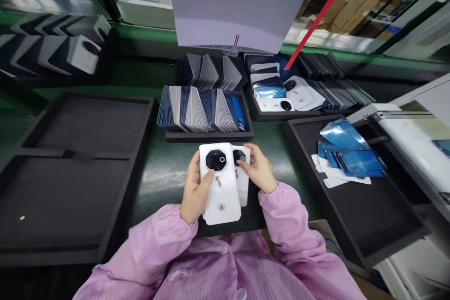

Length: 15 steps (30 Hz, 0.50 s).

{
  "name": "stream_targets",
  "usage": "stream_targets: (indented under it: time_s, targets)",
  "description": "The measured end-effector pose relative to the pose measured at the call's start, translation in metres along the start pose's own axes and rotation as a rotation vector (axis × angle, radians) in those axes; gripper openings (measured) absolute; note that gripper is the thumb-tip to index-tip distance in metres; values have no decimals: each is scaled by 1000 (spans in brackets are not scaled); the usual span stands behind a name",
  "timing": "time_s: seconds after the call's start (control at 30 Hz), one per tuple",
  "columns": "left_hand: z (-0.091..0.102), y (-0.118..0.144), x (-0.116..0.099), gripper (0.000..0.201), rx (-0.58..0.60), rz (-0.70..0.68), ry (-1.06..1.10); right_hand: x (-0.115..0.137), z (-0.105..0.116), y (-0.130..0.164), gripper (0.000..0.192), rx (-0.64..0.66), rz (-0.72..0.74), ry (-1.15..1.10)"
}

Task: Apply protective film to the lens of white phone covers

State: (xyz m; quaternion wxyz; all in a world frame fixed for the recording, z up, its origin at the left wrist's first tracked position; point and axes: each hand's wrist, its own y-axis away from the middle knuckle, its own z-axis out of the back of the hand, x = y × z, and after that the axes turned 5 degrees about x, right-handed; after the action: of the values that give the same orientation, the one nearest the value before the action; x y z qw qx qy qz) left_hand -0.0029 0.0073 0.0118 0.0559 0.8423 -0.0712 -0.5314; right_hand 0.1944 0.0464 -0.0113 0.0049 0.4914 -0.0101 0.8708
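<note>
My left hand [197, 192] grips a white phone back panel [222, 197] by its left side, thumb lying on the face below the camera area. The panel has a dark octagonal camera patch [215, 160] at its top, black characters under it and a round mark lower down. Partly behind it, to the right, is a second white panel [243, 183] with a similar dark patch. My right hand [259, 168] pinches that one at its upper right edge, thumb in front. Both are held over the green tabletop [161, 173], close to my body.
Ahead stands a black tray [209, 137] packed with upright dark and pale panels. Behind it to the right, another tray [270, 116] holds white and blue panels. Blue pieces [362, 161] lie in the right tray [372, 225]. A large black tray [70, 197] flanks me on the left.
</note>
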Motion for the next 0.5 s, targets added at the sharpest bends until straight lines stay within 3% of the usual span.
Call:
stream_targets:
  time_s: [0.1, 0.17, 0.23, 0.33, 0.4, 0.5]
  targets:
    - [-1, -1, -1, 59, 18, 37, 13, 1, -11, 2, 38, -26, 123, 344]
    - [0, -1, -1, 60, 37, 73, -2, 1, -10, 2, 35, -60, 189, 414]
    - [0, -1, 0, 62, 59, 85, -41, 3, -5, 2, 33, -131, 245, 360]
    - [2, 1, 5, 63, 108, 40, -166, 13, 1, 8, 20, -258, 361, 106]
    - [4, 2, 11, 62, 157, -40, -304, 21, 2, 13, 12, -253, 419, -21]
    - [7, 4, 19, 62, 238, -211, -538, 31, -2, 19, 11, -173, 443, -14]
